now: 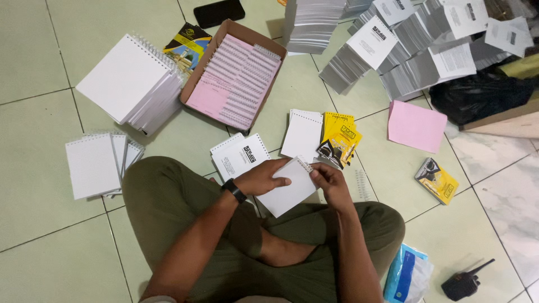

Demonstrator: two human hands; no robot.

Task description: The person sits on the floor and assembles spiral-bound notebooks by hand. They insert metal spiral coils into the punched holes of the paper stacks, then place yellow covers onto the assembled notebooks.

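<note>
At the centre of the frame both hands hold one small white paper notepad with a wire spiral at its top edge, above the crossed legs. The left hand, a black watch on its wrist, lies mostly closed over the pad's left side, thumb across the sheet. The right hand is curled, fingertips pinching the pad's upper right corner at the spiral. One brown cardboard box of pink sheets and wire coils sits at upper centre. One loose pink sheet lies right. Two yellow printed covers overlap beside a single white pad.
</note>
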